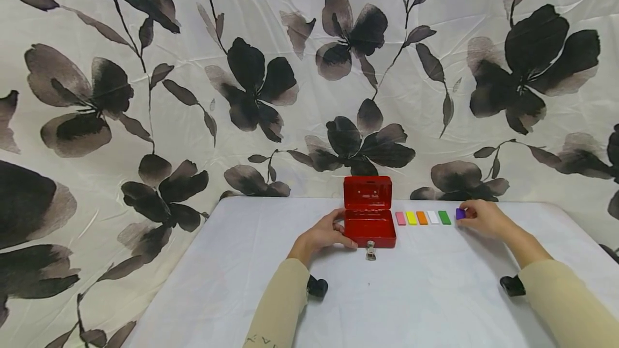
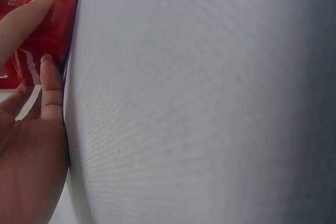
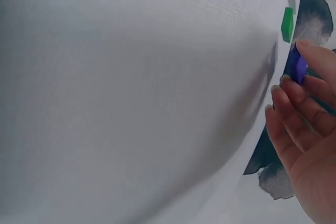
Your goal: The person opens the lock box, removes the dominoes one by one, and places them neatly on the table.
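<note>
An open red cash box [image 1: 369, 236] stands on the table with its lid raised, and a key [image 1: 371, 251] hangs at its front lock. My left hand [image 1: 325, 232] grips the box at its left side. In the left wrist view, the thumb of that hand [image 2: 31, 145] lies along the red wall and the other fingers are at the corner. My right hand [image 1: 486, 219] pinches a small purple block [image 1: 460, 214] between thumb and fingers. The right wrist view shows the purple block [image 3: 298, 66] held near the green block [image 3: 287, 24].
Right of the box, a row of small blocks lies on the white tablecloth [image 1: 420, 294]: pink [image 1: 400, 218], yellow [image 1: 411, 218], orange [image 1: 422, 218], white [image 1: 433, 217] and green [image 1: 444, 217]. A floral curtain [image 1: 300, 95] hangs behind the table.
</note>
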{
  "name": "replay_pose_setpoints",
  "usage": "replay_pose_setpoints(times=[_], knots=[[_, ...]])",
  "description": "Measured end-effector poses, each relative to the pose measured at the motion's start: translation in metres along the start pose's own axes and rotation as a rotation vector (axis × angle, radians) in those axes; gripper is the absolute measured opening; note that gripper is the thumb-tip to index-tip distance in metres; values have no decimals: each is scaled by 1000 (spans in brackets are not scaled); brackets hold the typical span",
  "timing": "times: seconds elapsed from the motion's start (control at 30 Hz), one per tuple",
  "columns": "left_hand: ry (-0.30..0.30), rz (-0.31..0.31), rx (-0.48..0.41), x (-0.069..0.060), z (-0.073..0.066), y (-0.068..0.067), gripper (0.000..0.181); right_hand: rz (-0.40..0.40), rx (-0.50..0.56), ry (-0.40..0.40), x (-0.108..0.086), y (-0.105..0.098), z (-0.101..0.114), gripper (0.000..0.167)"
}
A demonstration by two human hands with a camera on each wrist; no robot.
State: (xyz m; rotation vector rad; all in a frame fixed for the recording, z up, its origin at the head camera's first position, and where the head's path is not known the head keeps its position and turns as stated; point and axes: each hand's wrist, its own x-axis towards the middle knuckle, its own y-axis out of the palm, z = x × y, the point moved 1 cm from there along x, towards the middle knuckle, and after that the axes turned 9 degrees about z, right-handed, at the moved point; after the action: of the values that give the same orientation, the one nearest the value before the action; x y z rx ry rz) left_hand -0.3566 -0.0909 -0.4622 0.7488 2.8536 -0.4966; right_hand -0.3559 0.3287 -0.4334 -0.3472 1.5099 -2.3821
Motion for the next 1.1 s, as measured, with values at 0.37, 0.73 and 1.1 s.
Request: replay_pose_setpoints(times=[0.37,0.73,1.1], knots=[[16,12,-3,2,0,-1,99,63,22,41,10,3,-2,40],[16,17,-12,2,2,-2,99,122,50,113,12,5,-4,41],[27,24,-2,3,3,-2,99,161,71,98,13,5,-4,43]])
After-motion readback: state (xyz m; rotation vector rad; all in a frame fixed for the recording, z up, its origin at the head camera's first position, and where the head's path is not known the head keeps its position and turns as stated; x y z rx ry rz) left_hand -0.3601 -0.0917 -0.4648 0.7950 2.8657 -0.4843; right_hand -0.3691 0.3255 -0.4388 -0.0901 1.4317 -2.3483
